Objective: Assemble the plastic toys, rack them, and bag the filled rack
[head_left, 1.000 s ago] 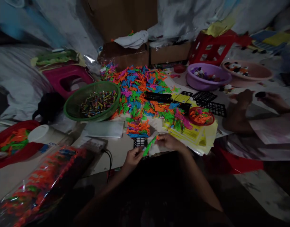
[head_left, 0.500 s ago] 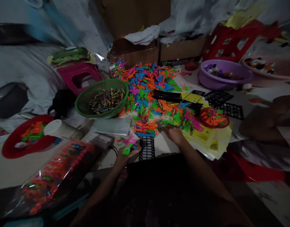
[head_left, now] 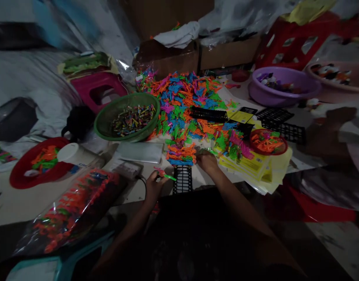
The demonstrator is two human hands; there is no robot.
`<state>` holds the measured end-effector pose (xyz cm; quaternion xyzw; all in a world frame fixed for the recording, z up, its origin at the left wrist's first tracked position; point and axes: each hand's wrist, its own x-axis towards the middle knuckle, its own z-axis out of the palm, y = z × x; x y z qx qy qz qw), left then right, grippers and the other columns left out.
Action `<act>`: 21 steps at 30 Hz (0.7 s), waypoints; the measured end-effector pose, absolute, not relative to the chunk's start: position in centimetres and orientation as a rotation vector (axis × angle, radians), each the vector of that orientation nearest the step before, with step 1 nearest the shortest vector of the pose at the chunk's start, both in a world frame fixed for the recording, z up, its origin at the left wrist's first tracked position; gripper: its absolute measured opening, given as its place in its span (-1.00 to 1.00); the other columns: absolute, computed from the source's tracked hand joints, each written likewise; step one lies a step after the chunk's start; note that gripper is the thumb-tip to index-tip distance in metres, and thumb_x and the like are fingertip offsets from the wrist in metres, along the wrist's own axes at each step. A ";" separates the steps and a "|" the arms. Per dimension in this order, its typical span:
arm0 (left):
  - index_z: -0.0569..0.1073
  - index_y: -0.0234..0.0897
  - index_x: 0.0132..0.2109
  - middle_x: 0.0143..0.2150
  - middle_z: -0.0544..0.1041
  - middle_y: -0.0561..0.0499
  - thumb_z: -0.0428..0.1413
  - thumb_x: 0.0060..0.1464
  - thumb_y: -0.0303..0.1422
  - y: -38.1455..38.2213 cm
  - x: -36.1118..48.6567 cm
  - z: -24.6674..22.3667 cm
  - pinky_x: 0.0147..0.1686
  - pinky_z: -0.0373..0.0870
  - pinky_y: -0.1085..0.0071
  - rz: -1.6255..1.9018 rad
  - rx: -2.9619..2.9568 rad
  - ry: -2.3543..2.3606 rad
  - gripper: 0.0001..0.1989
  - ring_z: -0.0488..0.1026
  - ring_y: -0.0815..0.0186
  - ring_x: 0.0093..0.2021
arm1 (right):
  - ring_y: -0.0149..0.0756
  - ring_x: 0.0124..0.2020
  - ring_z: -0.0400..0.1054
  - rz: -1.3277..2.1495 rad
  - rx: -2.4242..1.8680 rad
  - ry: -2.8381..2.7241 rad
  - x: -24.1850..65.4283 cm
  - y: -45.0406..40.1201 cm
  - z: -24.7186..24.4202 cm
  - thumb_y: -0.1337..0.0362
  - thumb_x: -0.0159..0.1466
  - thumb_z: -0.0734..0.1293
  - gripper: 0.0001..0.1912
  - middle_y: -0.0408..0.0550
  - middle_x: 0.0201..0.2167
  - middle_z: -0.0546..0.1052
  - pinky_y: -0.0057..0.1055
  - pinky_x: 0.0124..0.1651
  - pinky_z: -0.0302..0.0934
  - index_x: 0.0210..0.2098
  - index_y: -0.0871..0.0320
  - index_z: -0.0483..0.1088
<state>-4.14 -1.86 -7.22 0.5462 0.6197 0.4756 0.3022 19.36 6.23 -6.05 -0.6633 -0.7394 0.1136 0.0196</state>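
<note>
the left hand (head_left: 154, 186) is gripping small green and pink plastic pieces (head_left: 165, 174) beside a black plastic grid (head_left: 182, 179) on the desk (head_left: 27, 203); the right hand (head_left: 207, 162), fingers curled, is touching the heap of bright plastic pieces (head_left: 185, 105).

Dim room with a pale floor (head_left: 337, 238). A pink stool (head_left: 97, 88) stands left, a red stool (head_left: 287, 45) right, cardboard boxes (head_left: 193, 58) behind.

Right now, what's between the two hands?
In the head view, a black grid tray lies between the left hand and right hand.
</note>
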 end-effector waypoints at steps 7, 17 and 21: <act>0.45 -0.30 -0.50 -0.54 0.50 0.06 0.23 -0.32 -0.28 -0.3 -2.6 -9.6 -0.42 0.34 0.45 1.163 1.229 1.709 -0.81 0.41 0.35 -0.49 | -0.26 -0.15 0.30 0.222 -2.055 -2.194 22.3 2.7 -6.7 0.19 0.19 0.17 -0.73 0.02 -0.24 0.45 -0.40 -0.09 0.11 -0.29 0.16 0.45; 0.44 -0.33 -0.44 -0.51 0.48 0.05 0.22 -0.27 -0.25 1.3 -0.7 -11.0 -0.44 0.31 0.50 1.236 1.222 1.585 -0.75 0.39 0.39 -0.48 | -0.20 -0.25 0.40 0.356 -2.492 -1.722 21.7 1.9 -6.5 0.09 0.19 0.19 -0.67 0.13 -0.23 0.45 -0.38 -0.29 0.18 -0.22 0.21 0.38; 0.43 -0.35 -0.43 -0.51 0.46 0.06 0.22 -0.25 -0.25 1.1 -0.8 -10.8 -0.45 0.29 0.52 1.266 1.190 1.550 -0.75 0.37 0.41 -0.48 | -0.16 -0.25 0.40 0.453 -2.480 -1.653 22.6 3.0 -6.6 0.04 0.08 0.30 -0.58 0.15 -0.27 0.48 -0.38 -0.30 0.17 -0.21 0.24 0.38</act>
